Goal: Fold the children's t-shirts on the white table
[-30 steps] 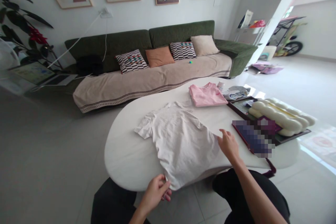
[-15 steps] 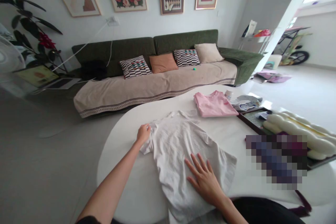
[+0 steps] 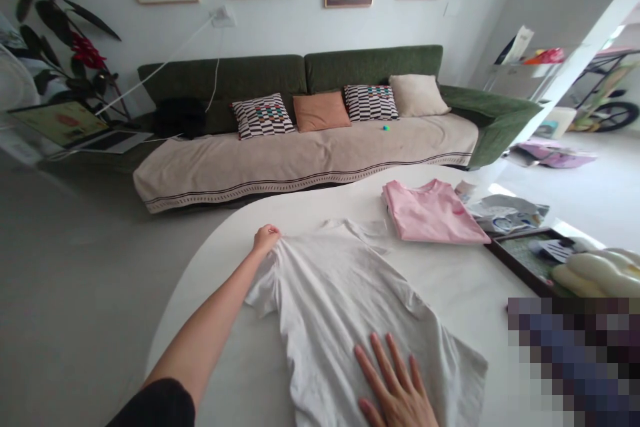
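A light grey-white T-shirt [image 3: 335, 293] lies spread on the white table [image 3: 200, 340], its neck end pointing away from me. My left hand [image 3: 267, 239] pinches the shirt at its left shoulder, and the cloth there is drawn taut with small creases. The left sleeve hangs below that hand on the tabletop. My right hand [image 3: 397, 380] rests flat on the lower body of the shirt, fingers spread. The near hem runs out of the picture. A folded pink T-shirt [image 3: 433, 213] lies beyond the white one, to the right.
Right of the pink shirt are a silver packet [image 3: 513, 213] and a dark-rimmed tray [image 3: 517, 267] holding a cream puffy item [image 3: 600, 271]. A blurred-out patch covers the lower right. Behind the table stands a green sofa [image 3: 225, 90] with cushions; a laptop [image 3: 60, 127] is at left.
My left hand has pulled the shirt's shoulder outward to the left, tightening the cloth. My right hand stays flat on the shirt. The whole view has shifted, with table things appearing lower and farther right.
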Motion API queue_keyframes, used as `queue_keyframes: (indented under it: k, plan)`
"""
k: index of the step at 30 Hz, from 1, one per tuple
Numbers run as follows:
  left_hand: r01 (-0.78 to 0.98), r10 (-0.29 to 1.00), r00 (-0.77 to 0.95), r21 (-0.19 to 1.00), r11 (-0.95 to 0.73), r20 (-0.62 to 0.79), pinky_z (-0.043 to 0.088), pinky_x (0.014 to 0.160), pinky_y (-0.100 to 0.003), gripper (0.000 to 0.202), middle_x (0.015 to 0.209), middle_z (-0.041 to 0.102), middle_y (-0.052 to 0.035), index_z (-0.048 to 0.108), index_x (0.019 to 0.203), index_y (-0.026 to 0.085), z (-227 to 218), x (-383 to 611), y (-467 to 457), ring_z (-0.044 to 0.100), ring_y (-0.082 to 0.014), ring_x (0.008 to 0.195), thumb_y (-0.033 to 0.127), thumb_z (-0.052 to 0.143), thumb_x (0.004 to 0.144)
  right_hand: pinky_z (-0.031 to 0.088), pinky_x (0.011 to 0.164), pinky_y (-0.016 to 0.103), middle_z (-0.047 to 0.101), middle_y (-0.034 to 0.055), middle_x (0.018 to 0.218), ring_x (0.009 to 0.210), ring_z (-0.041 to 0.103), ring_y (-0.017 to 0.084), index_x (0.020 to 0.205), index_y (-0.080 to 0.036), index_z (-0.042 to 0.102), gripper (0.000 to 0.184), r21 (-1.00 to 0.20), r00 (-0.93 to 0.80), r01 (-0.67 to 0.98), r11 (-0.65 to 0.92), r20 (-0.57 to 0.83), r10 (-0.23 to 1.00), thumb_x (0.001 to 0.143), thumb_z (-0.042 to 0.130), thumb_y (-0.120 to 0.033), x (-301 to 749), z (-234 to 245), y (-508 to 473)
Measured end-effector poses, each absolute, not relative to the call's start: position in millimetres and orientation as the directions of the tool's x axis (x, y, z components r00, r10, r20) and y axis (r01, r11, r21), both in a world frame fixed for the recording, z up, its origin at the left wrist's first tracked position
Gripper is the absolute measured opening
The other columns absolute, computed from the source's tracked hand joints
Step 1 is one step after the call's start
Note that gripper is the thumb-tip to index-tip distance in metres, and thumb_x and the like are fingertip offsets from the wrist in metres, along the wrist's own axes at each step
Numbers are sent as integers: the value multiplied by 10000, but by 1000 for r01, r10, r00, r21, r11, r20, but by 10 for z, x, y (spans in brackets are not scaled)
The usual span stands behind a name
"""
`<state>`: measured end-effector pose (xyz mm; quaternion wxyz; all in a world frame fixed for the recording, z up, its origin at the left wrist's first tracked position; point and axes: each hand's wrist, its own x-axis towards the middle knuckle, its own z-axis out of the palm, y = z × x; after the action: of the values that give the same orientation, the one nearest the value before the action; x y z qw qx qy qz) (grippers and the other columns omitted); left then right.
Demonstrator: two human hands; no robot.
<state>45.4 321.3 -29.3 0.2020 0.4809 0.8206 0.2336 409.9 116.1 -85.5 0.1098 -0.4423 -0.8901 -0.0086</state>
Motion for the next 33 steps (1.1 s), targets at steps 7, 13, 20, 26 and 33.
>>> queue_keyframes:
  k: [7, 13, 20, 26, 33]
  plan:
    - [777, 925, -339, 505, 377, -170, 396, 673, -230, 173, 810, 668, -73, 656, 766, 149, -248, 677, 3546, 594, -190, 802, 181, 524, 659, 396, 826, 555, 352, 45, 1365, 1171, 409, 368, 1364, -371, 158, 628, -70, -582, 789, 610, 231, 780, 804, 388, -537, 4094, -855, 1160]
    - [817, 958, 3, 553, 163, -286, 386, 625, -184, 153, 647, 643, 15, 675, 705, 167, -153, 955, 3702, 562, -126, 656, 197, 572, 595, 392, 825, 555, 373, 51, 1352, 1164, 418, 368, 1369, -362, 150, 644, -83, -581, 786, 613, 241, 777, 798, 394, -532, 4099, -854, 1164]
    - [878, 935, 61, 464, 117, -350, 343, 538, -197, 124, 503, 541, 34, 615, 580, 151, 21, 630, 3535, 479, -115, 541, 199, 505, 612, 372, 851, 559, 328, 31, 1381, 1201, 371, 367, 1366, -371, 160, 628, -115, -569, 792, 600, 218, 793, 803, 399, -510, 4092, -836, 1151]
    - [931, 978, -2, 356, 77, -208, 356, 695, -217, 93, 686, 615, -7, 598, 610, 192, 49, 561, 3474, 537, -163, 768, 209, 529, 670, 380, 840, 558, 352, 45, 1368, 1192, 379, 373, 1367, -367, 174, 634, -92, -570, 792, 604, 244, 784, 797, 408, -516, 4090, -836, 1145]
    - [926, 995, -66, 366, 90, -79, 368, 751, -239, 170, 929, 629, -66, 628, 819, 188, -217, 1102, 3696, 544, -165, 867, 245, 478, 762, 366, 849, 555, 344, 33, 1372, 1186, 389, 370, 1367, -372, 160, 632, -124, -569, 790, 600, 215, 794, 800, 394, -526, 4099, -826, 1160]
